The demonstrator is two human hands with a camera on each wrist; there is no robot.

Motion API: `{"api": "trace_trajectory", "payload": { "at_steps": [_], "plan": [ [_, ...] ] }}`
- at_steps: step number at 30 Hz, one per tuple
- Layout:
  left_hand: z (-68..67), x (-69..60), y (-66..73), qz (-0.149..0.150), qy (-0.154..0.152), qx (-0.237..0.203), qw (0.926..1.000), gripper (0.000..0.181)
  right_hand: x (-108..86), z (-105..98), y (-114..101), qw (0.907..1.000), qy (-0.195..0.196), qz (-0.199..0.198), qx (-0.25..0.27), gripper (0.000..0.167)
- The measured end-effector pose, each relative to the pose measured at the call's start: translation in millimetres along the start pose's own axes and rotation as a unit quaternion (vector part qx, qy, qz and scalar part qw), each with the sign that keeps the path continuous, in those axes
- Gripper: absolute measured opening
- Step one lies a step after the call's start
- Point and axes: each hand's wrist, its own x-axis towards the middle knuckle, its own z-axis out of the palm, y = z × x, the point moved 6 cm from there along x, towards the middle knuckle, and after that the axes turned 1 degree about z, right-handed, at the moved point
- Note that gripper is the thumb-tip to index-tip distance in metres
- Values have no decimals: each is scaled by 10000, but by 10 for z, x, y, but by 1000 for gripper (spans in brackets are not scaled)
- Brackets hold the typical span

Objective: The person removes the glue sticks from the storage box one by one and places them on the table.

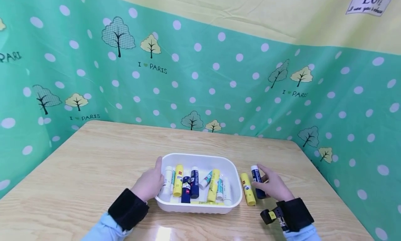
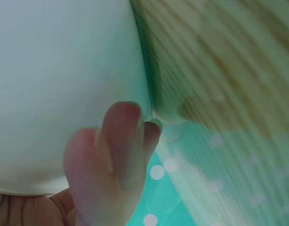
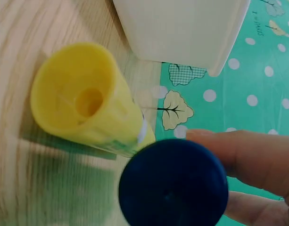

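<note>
A white basin (image 1: 200, 208) holds several glue sticks in yellow, dark blue and white. At its left end the left hand (image 1: 149, 182) grips the rim; in the left wrist view its fingers (image 2: 120, 155) lie against the white outer wall (image 2: 64, 84). To the right of the basin, the right hand (image 1: 274, 184) holds a dark blue glue stick with a white end (image 1: 257, 180) between thumb and fingers. Just left of that stick lies a yellow glue stick (image 1: 248, 189). The right wrist view shows the blue stick's round end (image 3: 172, 183) and the yellow stick's hollow end (image 3: 71, 89).
The wooden table (image 1: 125, 140) reaches out around the basin on all sides. Behind and beside it hangs a green dotted cloth (image 1: 213, 81) with printed trees. A black band with a small camera (image 1: 267, 216) sits on the right wrist.
</note>
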Motion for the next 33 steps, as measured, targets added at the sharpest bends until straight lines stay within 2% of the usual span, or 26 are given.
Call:
{"api": "trace_trajectory", "payload": {
  "at_steps": [7,22,33],
  "plan": [
    [-8,-4,12,21,48,46,10000,58,35,64,60,9994,-187,254,-157,72],
    [2,0,1,-86,-23,-7,10000,58,63,134,115,9980,-395,268,-426,67],
    [-2,4,3,-72,-29,3,10000,58,91,146,197,9978,-259,347,-494,68]
  ]
}}
